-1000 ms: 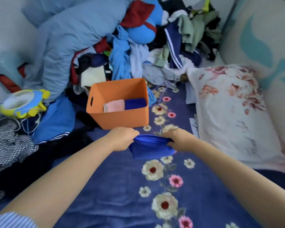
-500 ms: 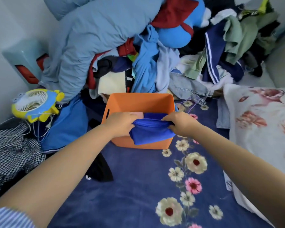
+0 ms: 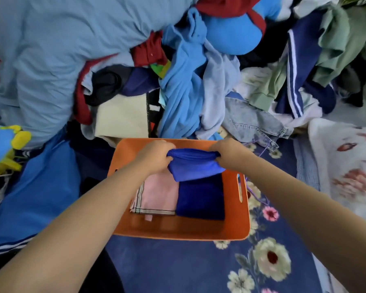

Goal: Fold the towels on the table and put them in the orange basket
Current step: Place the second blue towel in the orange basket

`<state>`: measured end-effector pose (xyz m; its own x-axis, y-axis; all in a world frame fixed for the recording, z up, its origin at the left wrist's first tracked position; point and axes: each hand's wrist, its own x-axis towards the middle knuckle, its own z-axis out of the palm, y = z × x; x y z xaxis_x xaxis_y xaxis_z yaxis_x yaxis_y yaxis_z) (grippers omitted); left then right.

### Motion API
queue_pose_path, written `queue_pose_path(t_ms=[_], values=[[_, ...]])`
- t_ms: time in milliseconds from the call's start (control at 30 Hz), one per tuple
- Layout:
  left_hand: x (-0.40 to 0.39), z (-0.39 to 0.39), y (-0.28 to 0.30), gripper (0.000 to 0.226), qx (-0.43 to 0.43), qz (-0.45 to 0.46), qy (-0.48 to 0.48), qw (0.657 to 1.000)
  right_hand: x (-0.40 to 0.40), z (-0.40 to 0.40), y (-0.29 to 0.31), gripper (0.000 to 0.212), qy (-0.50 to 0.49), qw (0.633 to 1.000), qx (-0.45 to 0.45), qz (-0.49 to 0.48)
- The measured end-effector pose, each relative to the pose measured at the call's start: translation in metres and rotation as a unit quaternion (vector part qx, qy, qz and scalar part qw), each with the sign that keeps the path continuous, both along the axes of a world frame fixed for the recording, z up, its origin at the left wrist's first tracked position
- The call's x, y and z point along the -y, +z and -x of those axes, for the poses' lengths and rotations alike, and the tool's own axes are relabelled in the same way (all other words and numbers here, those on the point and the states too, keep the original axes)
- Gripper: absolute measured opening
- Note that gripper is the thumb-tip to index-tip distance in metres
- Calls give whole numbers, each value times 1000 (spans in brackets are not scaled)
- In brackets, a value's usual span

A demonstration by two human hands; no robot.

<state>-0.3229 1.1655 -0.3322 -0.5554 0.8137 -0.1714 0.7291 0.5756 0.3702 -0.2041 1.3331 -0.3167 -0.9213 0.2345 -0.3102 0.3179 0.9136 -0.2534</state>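
The orange basket [image 3: 178, 231] stands on a blue floral sheet, seen from above. Inside lie a folded pink towel [image 3: 159, 195] on the left and a folded dark blue towel [image 3: 201, 199] on the right. A folded bright blue towel [image 3: 193, 168] hangs over the basket's far half, above the other two. My left hand [image 3: 154, 156] grips its left end and my right hand [image 3: 228, 154] grips its right end.
A big heap of clothes and a light blue duvet [image 3: 51, 49] rise just behind the basket. A yellow and blue fan [image 3: 2, 149] sits at the left edge. A floral pillow [image 3: 347, 170] lies to the right. Blue floral sheet [image 3: 178, 267] fills the foreground.
Both hands carried the bright blue towel forward from in front of the basket to above its inside. The view has tilted down over the basket.
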Motion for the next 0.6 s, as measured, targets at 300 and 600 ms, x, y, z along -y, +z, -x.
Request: queue_pose_path(t_ms=[300,600], values=[[-19,-29,-140,29,-84,185,-174,964,32,-23,-132,40,113,961,206,-148],[-25,-44,-195,38,-51,287,-281,914,43,-29,-200,37,143,916,330,-177]])
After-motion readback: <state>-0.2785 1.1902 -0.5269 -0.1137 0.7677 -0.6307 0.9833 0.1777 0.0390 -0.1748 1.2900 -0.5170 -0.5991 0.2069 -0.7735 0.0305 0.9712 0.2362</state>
